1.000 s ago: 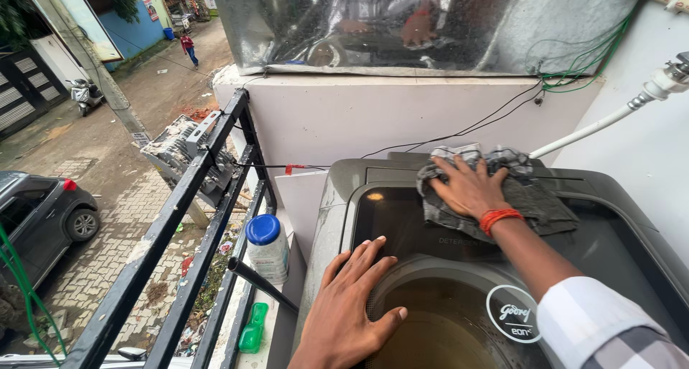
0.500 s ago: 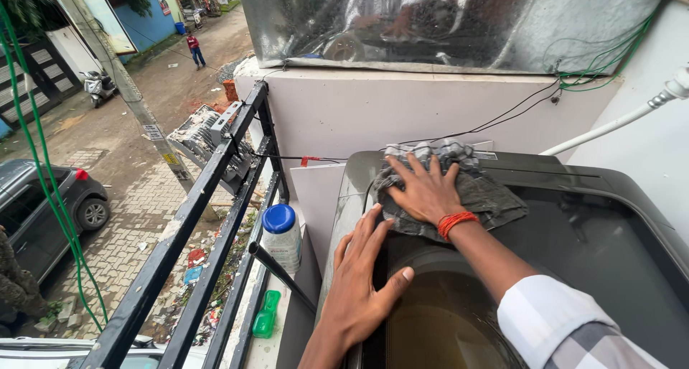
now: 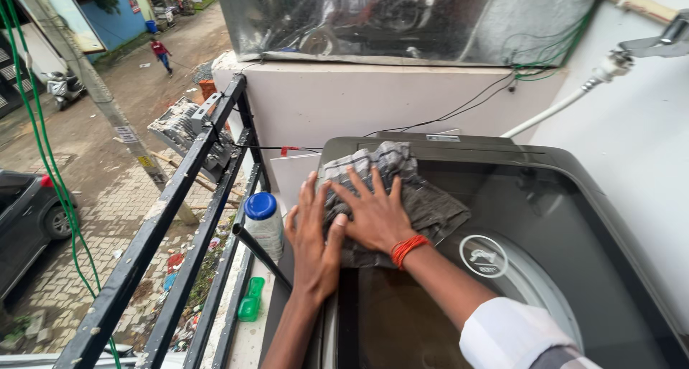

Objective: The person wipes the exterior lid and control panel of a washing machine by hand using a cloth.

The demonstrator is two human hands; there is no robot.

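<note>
Head view
Right hand: the right hand (image 3: pixel 375 215) lies flat, palm down, fingers spread wide, pressing on the cloth (image 3: pixel 402 197); the forearm runs in from the lower right, with an orange thread at the wrist.
Left hand: the left hand (image 3: pixel 314 241) lies flat with fingers straight and close together, pointing away from the person, at the left edge of the washing machine (image 3: pixel 574 218), thumb touching the cloth.
Cloth: grey, checked, crumpled, on the machine's dark lid at its rear left corner; long axis roughly left to right.
Beside: a white bottle (image 3: pixel 264 225) with a blue cap stands left of the machine, by the black railing (image 3: pixel 179 197).
</note>
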